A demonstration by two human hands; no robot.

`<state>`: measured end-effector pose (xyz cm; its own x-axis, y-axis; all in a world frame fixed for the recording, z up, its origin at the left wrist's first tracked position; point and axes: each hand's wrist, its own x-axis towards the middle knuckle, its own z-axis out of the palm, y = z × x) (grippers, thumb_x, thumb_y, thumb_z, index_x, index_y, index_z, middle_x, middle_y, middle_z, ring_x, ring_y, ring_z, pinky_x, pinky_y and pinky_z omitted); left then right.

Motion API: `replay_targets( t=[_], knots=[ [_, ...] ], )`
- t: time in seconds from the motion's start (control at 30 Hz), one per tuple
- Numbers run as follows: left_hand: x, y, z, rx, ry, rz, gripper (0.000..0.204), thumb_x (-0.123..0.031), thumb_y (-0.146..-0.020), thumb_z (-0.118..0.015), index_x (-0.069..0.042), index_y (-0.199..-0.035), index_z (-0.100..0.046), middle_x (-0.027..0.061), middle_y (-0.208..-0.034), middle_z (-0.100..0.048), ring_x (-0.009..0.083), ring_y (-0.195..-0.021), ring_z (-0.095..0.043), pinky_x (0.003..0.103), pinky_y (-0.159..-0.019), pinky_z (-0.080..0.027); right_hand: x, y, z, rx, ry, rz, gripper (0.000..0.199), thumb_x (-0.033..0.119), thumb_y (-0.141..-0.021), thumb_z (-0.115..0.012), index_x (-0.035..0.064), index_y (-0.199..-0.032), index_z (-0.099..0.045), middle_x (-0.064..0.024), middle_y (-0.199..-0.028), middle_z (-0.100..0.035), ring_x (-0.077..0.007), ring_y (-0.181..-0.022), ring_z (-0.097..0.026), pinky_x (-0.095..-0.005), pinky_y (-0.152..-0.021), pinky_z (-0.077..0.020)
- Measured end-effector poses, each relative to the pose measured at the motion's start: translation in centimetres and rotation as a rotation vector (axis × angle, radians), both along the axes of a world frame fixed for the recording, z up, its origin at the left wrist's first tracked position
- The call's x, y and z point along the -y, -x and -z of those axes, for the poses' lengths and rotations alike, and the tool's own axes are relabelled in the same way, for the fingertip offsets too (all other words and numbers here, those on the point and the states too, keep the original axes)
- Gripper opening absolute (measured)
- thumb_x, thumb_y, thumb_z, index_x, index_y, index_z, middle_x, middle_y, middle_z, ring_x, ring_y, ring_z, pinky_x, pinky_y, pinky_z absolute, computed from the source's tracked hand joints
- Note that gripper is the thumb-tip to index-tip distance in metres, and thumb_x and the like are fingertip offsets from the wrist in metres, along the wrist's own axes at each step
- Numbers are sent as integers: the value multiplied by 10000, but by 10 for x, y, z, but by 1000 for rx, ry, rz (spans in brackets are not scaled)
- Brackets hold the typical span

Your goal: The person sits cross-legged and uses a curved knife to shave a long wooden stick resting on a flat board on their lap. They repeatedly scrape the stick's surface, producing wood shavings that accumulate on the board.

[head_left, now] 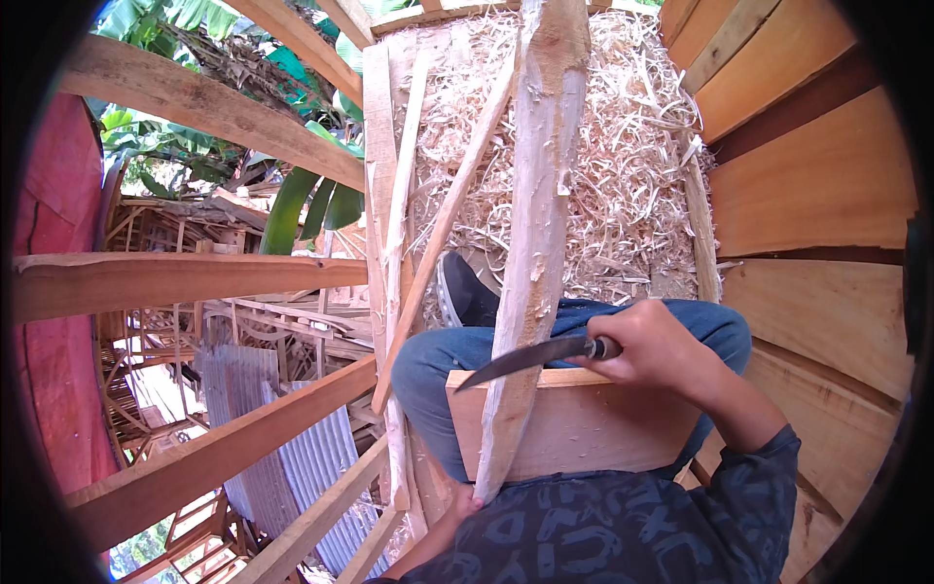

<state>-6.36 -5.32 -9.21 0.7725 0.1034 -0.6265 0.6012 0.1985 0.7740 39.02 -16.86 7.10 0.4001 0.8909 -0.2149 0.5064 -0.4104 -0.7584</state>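
**Knife laid against a rough wooden stake**

Fingers of the right hand [662,348], just right of centre in the frame, are wrapped tight round the dark handle of a curved knife [530,357]. Its blade points left and lies across the lower part of a long, pale wooden stake [533,234], touching the wood. The stake runs almost upright through the middle of the frame, from the top edge down to the lower centre, its surface rough and partly stripped. The left hand [465,504] shows only as a small patch at the stake's lower end, low in the frame; it touches the wood there, but how its fingers are set cannot be told.

Behind the stake a flat wooden board [593,428] rests across the person's lap, over blue trousers [428,365], and serves as a small worktop. A dark shoe [465,292] sits just above the knee, left of the stake. A dark patterned sleeve [749,467] fills the lower right.

Beyond the legs, in the upper centre, the floor is thick with pale wood shavings [623,156], with thin slats [399,195] lying along its left side. Plank walls [817,185] rise on the right. On the left, open timber rails [185,282] cross the frame, with green leaves [311,204] and corrugated metal sheets [282,457] seen through them.
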Motion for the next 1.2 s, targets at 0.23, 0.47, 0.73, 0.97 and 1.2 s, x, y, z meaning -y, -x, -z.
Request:
replay_targets(
  t=[0.23, 0.47, 0.73, 0.97, 1.2],
  knots=[
    [-1, 2, 1, 7, 0, 1, 726, -649, -878, -409, 51, -795, -582, 81, -647, -543, 160, -655, -531, 339, -585, -420, -7, -20, -5, -187, 152, 44, 392, 364, -792, -710, -7, -692, -630, -168, -520, -530, -297, -453, -523, -362, -485, -420],
    [0, 3, 1, 9, 7, 2, 724, -647, -879, -412, 52, -791, -581, 80, -644, -541, 159, -651, -530, 338, -582, -419, -5, -10, 0, -168, 67, 118, 393, 343, -795, -722, -15, -666, -623, -162, -496, -515, -286, -431, -492, -347, -476, -409],
    [-1, 5, 3, 6, 14, 6, 721, -644, -880, -414, 52, -787, -580, 80, -640, -539, 158, -646, -528, 338, -578, -419, -9, -14, -9, -285, 166, 41, 358, 331, -816, -693, -7, -708, -647, -183, -524, -544, -329, -485, -555, -375, -512, -445],
    [-5, 7, 3, 6, 20, 16, 719, -642, -880, -417, 52, -784, -579, 79, -636, -537, 157, -642, -527, 337, -575, -418, -9, -9, -9, -86, 165, -107, 375, 346, -815, -676, -13, -709, -644, -190, -540, -551, -364, -542, -578, -413, -539, -448],
    [-2, 12, -2, 6, 9, -7, 717, -640, -881, -419, 52, -780, -578, 78, -633, -535, 156, -638, -526, 337, -572, -417, -13, -11, -3, -272, 122, 123, 362, 305, -779, -731, -18, -661, -618, -146, -474, -456, -281, -409, -407, -363, -463, -363]
  ],
)
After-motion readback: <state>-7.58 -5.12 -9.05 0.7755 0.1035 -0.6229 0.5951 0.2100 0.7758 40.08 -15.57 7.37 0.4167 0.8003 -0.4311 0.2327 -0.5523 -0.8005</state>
